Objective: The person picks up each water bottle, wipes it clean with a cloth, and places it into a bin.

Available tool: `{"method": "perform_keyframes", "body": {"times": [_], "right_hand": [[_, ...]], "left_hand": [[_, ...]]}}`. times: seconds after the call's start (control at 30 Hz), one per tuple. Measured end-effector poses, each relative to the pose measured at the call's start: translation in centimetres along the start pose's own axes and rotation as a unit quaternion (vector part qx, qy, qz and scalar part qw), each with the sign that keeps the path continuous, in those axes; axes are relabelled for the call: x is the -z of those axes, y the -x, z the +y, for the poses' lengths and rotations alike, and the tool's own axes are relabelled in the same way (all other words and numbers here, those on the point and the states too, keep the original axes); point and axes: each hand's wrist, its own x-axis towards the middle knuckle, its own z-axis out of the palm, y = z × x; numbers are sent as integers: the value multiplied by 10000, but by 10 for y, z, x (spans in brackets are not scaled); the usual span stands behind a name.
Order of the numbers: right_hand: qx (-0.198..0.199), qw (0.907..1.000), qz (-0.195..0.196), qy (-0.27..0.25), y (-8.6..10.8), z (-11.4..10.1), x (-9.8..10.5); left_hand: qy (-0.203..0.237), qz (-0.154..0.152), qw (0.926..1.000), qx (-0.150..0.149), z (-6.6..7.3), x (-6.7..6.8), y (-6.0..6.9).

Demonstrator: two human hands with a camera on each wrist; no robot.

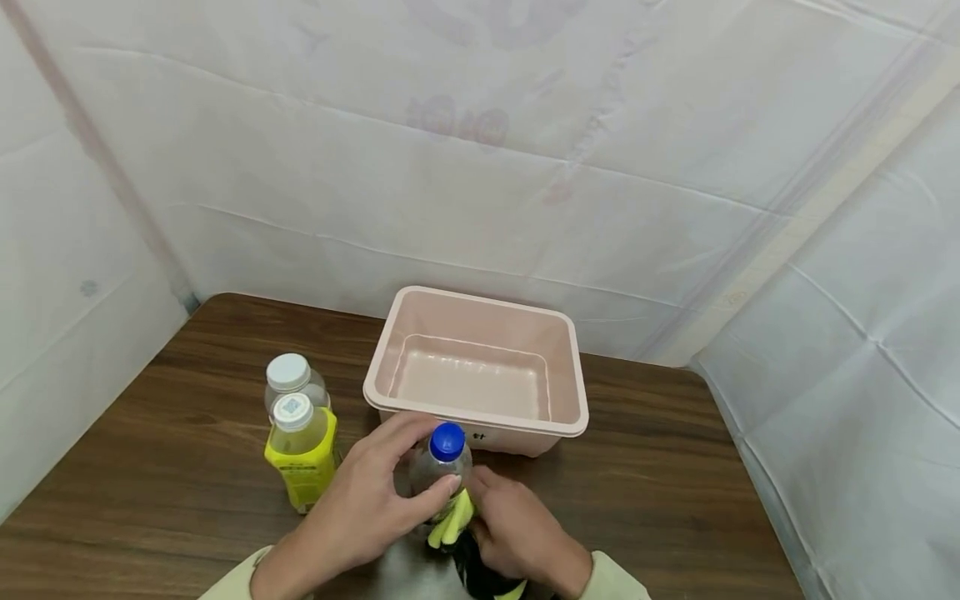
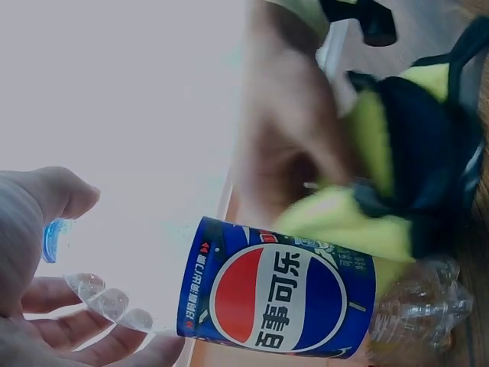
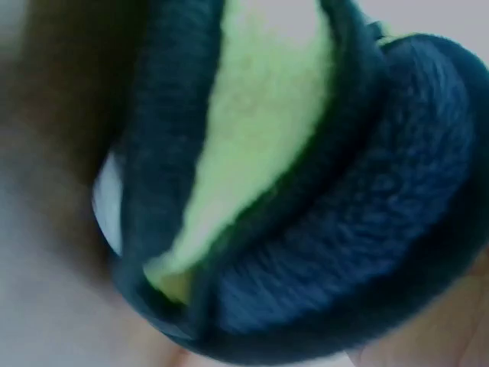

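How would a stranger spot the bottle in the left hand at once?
Find the pink tub by the far edge of the table. Just in front of it, the left hand holds a clear bottle. Its blue cap sets it apart from the two white-capped bottles to its left.

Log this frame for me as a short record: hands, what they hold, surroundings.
Left hand: left hand holds a clear Pepsi bottle
Pepsi bottle: blue cap on; blue label with a red, white and blue roundel
Right hand: right hand grips a yellow-and-dark cloth beside the bottle
Left of the hands: yellow-labelled bottle in front of a clear bottle, both white-capped
Beyond the hands: pink plastic bin
Surface: dark wood-grain table
Backdrop: white sheeting
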Motion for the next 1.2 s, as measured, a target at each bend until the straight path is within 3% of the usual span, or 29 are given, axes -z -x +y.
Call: {"method": "perform_keyframes", "body": {"times": [0.1,0.23,0.37,0.53,0.67,0.77,1.03,1.2], "right_hand": [[5,9991,-426,-4,3,4,-7],[202,9961,-471,-714,9,13,-4],[468,9866,-342,-1527,20,25,13],[212,9778,-224,-2074,40,44,52],[14,9858,-142,-1674,50,53,78],[152,9917,-109,-1273,51,55,81],[211,9987,-432,-194,37,49,52],[228,9983,-534,72,35,45,35]], "left_hand": [[45,-58,10000,44,1,0,2],[91,-106,9999,48,2,0,3],[-27,-6,10000,47,1,0,4],[-67,44,10000,0,-1,-1,6],[-33,81,9999,-70,-1,-1,7],[-34,103,9999,-108,-2,-1,7],[-59,57,10000,-19,-2,-1,7],[-66,33,10000,40,-1,0,7]]}}
